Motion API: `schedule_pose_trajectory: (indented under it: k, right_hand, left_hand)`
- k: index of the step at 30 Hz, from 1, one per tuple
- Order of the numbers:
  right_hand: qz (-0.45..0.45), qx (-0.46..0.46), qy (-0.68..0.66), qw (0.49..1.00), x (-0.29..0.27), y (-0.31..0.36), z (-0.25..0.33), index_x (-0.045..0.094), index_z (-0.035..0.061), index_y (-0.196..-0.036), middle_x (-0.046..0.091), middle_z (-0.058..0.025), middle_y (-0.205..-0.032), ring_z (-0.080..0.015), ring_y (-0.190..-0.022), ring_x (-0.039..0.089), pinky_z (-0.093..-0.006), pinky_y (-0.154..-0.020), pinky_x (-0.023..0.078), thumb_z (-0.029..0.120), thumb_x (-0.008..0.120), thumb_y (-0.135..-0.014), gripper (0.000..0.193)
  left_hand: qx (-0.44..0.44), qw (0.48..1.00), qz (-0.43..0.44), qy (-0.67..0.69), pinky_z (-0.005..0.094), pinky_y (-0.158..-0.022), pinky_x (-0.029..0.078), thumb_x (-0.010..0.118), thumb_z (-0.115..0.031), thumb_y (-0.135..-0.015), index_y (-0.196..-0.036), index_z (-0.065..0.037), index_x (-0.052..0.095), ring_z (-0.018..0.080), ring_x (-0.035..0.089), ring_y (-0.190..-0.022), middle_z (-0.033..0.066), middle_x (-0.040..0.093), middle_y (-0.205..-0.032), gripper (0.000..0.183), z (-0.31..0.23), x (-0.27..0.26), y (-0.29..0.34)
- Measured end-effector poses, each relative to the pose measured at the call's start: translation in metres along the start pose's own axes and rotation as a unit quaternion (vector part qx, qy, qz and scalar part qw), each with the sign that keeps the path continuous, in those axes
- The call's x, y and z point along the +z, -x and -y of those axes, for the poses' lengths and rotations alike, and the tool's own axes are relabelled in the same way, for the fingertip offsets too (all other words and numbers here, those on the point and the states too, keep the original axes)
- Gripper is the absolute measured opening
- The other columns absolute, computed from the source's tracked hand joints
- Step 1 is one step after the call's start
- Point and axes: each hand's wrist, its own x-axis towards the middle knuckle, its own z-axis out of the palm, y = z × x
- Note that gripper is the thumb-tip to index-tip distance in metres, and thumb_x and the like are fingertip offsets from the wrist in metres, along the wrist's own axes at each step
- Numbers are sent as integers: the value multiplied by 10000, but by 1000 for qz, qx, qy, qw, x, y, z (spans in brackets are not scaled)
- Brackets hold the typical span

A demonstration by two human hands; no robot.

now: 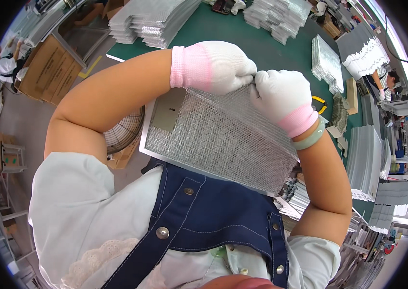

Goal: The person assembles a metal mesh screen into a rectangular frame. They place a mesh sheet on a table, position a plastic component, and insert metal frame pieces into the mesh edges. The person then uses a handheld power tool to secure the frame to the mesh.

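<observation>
A silver metal mesh panel (213, 139) with a thin pale frame edge lies tilted between my body and a green table. A smooth grey plate (168, 111) covers its left end. My left hand (230, 67), in a white glove with a pink cuff, is closed at the far edge of the mesh. Right beside it, my right hand (283, 94), gloved alike, is closed with the thumb side toward the left hand. Both hands pinch the mesh near its far edge; the fingertips are mostly hidden. Yellow-handled pliers (319, 104) lie just right of my right hand.
Stacks of silver mesh sheets (158, 21) stand on the green table (213, 30), with more stacks (278, 18) at the back and right. A round fan (124, 131) is at the left, near a cardboard box (52, 70). Other people work at far left and right.
</observation>
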Motion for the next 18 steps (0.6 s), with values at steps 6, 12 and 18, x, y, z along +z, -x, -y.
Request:
schedule_pose_trajectory:
  k: [6, 12, 18]
  right_hand:
    - [194, 175, -430, 864, -19, -4, -14, 643, -2, -924, 671, -164, -807, -355, -806, 654, -410, -745, 515, 253, 566, -923, 267]
    - [156, 150, -389, 895, -17, 0, -11, 641, 27, -983, 660, -181, -831, -353, -814, 648, -411, -738, 515, 233, 577, -939, 219]
    - [67, 117, -265, 955, -13, 9, 6, 589, 55, -891, 639, -152, -767, -363, -735, 642, -441, -656, 517, 237, 578, -936, 188]
  left_hand:
    - [-25, 996, 25, 77, 399, -799, 520, 547, -207, -929, -1056, 16, 677, 335, 663, -870, 189, 688, -913, 288, -1, -7, 7]
    - [-110, 978, 141, 104, 371, -780, 512, 539, -249, -960, -1070, 11, 664, 290, 667, -844, 171, 680, -883, 309, -4, -29, 2]
    - [-23, 999, 43, 20, 435, -745, 512, 526, -301, -981, -1036, -37, 645, 365, 649, -835, 174, 666, -861, 295, 0, -5, 10]
